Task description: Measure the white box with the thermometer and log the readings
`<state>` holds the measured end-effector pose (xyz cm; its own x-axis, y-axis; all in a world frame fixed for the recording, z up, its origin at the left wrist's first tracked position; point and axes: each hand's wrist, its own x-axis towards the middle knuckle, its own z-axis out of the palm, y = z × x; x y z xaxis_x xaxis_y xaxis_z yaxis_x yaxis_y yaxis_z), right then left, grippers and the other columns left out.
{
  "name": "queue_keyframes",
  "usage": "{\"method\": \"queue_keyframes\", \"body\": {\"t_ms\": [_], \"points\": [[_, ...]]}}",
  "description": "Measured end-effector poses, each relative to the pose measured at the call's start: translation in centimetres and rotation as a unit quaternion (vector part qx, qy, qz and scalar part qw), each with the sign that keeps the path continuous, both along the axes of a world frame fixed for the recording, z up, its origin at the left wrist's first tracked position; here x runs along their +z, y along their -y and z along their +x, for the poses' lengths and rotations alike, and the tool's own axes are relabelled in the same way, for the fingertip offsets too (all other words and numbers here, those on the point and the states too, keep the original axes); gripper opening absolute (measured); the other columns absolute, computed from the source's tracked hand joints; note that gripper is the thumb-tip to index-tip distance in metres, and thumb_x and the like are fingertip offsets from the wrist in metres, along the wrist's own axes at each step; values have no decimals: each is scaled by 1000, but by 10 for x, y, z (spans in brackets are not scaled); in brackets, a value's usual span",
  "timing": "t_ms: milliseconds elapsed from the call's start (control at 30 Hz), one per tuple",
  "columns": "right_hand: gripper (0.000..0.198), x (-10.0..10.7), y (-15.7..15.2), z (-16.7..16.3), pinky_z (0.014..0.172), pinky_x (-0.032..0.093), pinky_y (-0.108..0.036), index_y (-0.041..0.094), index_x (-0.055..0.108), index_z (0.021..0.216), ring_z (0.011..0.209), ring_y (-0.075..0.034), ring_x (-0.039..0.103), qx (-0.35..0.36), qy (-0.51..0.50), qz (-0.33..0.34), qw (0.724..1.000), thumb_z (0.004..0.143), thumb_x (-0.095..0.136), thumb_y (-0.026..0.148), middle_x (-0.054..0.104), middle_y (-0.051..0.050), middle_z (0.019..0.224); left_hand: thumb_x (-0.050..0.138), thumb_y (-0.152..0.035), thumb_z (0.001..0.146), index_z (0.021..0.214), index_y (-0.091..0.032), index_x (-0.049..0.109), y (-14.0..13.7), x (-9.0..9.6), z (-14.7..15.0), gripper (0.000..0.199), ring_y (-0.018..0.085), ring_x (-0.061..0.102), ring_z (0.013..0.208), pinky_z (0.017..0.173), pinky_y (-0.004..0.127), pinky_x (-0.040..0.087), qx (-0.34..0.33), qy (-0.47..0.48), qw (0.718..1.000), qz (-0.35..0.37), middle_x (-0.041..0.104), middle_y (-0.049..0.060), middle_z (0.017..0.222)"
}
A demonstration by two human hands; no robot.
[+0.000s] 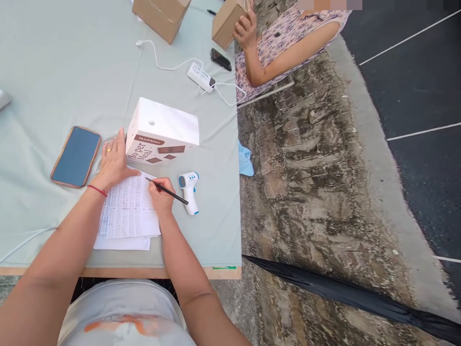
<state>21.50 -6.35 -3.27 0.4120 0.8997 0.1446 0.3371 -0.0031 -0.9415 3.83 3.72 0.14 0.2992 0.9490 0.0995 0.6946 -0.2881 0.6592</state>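
My right hand [161, 196] grips a black pen [171, 192], its tip over the upper right part of a printed sheet [124, 211]. The sheet lies on top of other papers and is filled with rows of small writing, too fine to read. Fingers stretched, my left hand [115, 161] rests flat across the sheet's top left, close beside a white and brown NutriMotion box [163, 129]. To its left lies a phone [76, 156] with a dark screen. A white and blue infrared thermometer [188, 192] sits just right of my right hand.
At the table's right side, another person's hand [246, 30] touches a small cardboard box [227, 21]. A larger cardboard box [162, 17] stands at the back. Near them are a white power strip [200, 77] with cables and a black device [221, 59]. A blue cloth [245, 159] hangs beside the right edge.
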Motion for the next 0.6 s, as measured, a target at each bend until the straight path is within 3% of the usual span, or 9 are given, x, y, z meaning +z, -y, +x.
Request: {"method": "queue_keyframes", "body": {"t_ms": [600], "points": [[22, 7, 6, 2, 64, 48, -29, 25, 59, 77, 65, -15, 52, 26, 31, 14, 999, 90, 61, 44, 59, 3, 70, 105, -33, 66, 181, -18, 2, 4, 1, 4, 155, 52, 27, 170, 141, 72, 16, 6, -4, 1000, 4, 29, 28, 183]]}}
